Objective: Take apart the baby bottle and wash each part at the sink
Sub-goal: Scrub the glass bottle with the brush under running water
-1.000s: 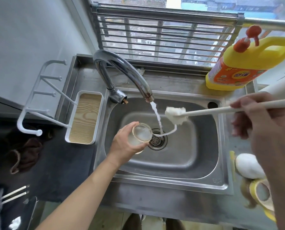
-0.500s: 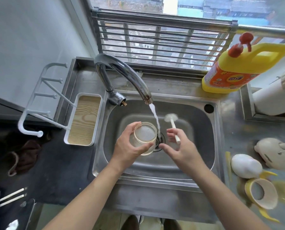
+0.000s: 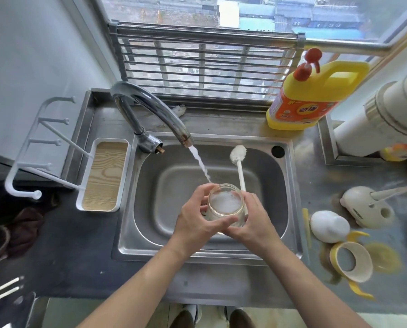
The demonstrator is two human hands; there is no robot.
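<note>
The clear glass bottle body (image 3: pixel 225 204) is held mouth-up over the steel sink (image 3: pixel 264 176), with foamy water inside it. My left hand (image 3: pixel 197 223) grips its left side and front, thumb across the glass. My right hand (image 3: pixel 252 221) wraps the right side and also holds the white bottle brush (image 3: pixel 239 162), whose bristle head points up and away toward the back of the basin. Water from the tap (image 3: pixel 150 110) runs into the bottle's mouth. On the counter to the right lie the white cap (image 3: pixel 329 224), the yellow handled collar (image 3: pixel 350 261) and a cream brush holder (image 3: pixel 366 207).
A yellow detergent jug (image 3: pixel 309 95) stands behind the sink at the right, next to a white pipe (image 3: pixel 382 119). A white drying rack with a wood-look tray (image 3: pixel 103 178) sits left of the sink. A brown cloth (image 3: pixel 20 228) lies on the dark counter at the left.
My right hand came in from beside the bottle and closed on its right side, brush still in it. The bottle moved toward me and under the stream, and is now filling with foamy water.
</note>
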